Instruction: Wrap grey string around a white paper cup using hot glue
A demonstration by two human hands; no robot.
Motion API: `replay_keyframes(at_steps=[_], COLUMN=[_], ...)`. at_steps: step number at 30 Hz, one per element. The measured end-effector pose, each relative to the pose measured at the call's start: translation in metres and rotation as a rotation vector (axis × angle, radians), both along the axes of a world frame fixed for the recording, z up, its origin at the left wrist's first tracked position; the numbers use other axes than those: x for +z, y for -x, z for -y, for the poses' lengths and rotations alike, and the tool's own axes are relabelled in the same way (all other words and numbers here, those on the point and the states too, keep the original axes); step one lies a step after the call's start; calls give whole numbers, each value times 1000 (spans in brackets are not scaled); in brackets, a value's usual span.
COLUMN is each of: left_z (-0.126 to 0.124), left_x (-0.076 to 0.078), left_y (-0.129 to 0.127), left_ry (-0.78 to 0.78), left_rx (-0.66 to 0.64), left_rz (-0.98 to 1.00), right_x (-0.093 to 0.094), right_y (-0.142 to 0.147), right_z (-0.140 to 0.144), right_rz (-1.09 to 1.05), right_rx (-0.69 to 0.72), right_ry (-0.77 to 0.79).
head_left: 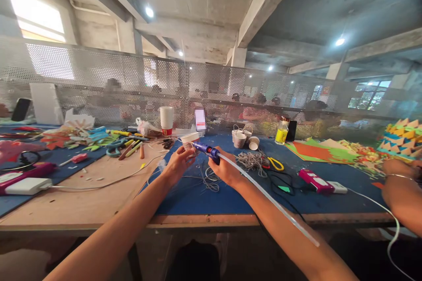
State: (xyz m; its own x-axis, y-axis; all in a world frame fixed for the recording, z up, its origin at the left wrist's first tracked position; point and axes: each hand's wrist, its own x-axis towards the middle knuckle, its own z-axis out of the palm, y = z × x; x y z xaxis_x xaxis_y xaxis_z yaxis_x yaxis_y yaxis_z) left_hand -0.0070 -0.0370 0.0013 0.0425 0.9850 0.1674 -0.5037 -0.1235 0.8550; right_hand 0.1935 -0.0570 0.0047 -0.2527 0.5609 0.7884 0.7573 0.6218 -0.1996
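Observation:
My left hand is closed around a white paper cup tipped on its side; the fingers hide much of it. In my right hand is a blue hot glue gun, its nozzle end close to the cup and my left fingertips. A long translucent glue stick runs from the back of the gun over my right forearm. Loose grey twine lies on the blue mat below the hands, and a heap of grey twine lies to their right.
Several twine-wrapped cups stand behind the twine heap, near yellow-handled scissors. A cup stack, phone and yellow-labelled bottle stand farther back. Tools lie left; a pink power strip and another person's arm are right.

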Motion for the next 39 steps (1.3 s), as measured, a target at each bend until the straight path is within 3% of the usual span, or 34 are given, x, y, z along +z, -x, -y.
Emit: replay_keyframes(at_steps=[7,32,39], left_z=[-1,-2,0], left_x=[-2,-4,-2], left_y=[1,2,2], left_ry=[-35,-43,-34], left_rx=[-25,-11,1], left_rz=[-4,-37,-21], right_x=[-3,0,-3], right_y=[-1,1,-1], right_z=[-3,-1,-4], right_rz=[-14,145,168], right_rx=[74,-54,-21], right_ry=[21,34,-5])
